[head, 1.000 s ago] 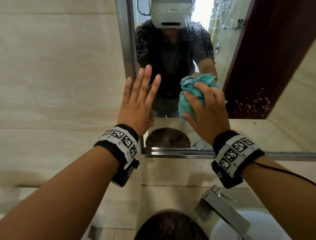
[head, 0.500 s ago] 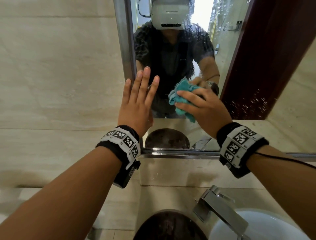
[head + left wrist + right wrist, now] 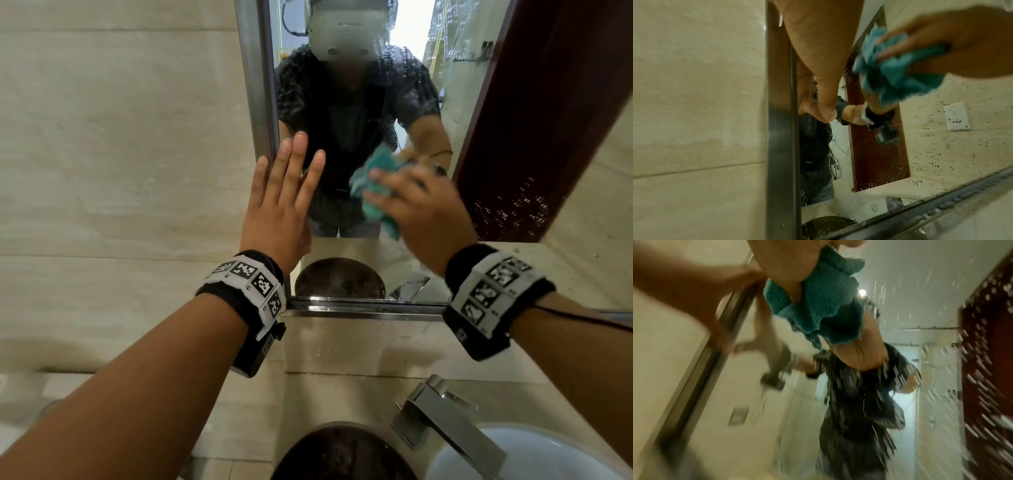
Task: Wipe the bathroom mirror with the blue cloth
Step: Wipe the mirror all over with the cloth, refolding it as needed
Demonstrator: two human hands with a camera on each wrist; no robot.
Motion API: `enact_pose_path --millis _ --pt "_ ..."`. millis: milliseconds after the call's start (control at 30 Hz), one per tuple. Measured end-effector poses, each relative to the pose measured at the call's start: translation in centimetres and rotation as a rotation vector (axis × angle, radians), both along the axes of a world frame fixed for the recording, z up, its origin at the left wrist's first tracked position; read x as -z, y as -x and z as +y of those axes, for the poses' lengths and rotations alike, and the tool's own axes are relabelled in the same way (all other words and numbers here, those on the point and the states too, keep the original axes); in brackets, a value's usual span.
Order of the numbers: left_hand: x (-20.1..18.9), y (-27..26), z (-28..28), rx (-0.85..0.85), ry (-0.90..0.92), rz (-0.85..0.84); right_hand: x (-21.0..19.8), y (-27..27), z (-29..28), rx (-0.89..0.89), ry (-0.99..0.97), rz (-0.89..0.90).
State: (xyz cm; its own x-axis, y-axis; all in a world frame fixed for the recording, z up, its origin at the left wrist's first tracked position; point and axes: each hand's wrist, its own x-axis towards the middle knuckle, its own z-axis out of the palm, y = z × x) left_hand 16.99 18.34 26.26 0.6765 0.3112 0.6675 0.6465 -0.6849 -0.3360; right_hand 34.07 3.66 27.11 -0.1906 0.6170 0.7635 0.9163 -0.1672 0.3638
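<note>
Blur smears the right wrist view, so droplets on the mirror [image 3: 421, 113] streak into lines and the right hand [image 3: 419, 209] shows only in part, cut off at the top edge. That hand grips the blue cloth [image 3: 371, 190], a crumpled, nubbly wad, fingers curled round it and pressing it to the glass, low and centre. The left hand [image 3: 279, 205] stands flat, fingers straight and slightly spread, across the mirror's metal frame [image 3: 258, 85] at its left edge; whether the palm touches is hard to tell. Below, a boxy chrome faucet [image 3: 445, 425] juts over a white basin [image 3: 513, 459], cropped by the picture's edge. Beige tile [image 3: 120, 137] flanks the frame.
</note>
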Motion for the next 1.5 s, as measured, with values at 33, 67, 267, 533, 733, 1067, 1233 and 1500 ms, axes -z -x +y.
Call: enact_pose_path --millis 33,67,267,533,733,1067,1233,1500 --pt "0.0 0.0 0.0 -0.002 0.002 0.006 -1.6 0.2 0.3 0.005 -0.119 0.041" --pt "0.1 0.0 0.0 -0.005 0.002 0.01 -2.6 0.5 0.6 -0.014 -0.207 0.103" --pt "0.2 0.0 0.2 -0.001 -0.006 0.003 6.2 0.5 0.6 0.024 0.119 -0.055" --pt "2.0 1.5 -1.0 -0.003 0.005 0.101 5.4 1.7 0.0 0.042 0.18 0.083" --pt "5.1 3.4 1.1 -0.016 -0.033 0.14 2.7 4.4 3.0 -0.101 -0.106 0.115" --pt "5.7 2.8 1.7 -0.007 -0.051 0.108 12.9 5.1 2.0 -0.094 0.415 0.108" --pt "5.7 2.9 1.7 -0.004 -0.031 0.134 14.6 8.4 5.7 -0.16 0.379 0.178" --pt "5.4 3.1 1.3 -0.007 -0.004 0.142 15.0 5.1 1.7 -0.041 0.529 0.22"
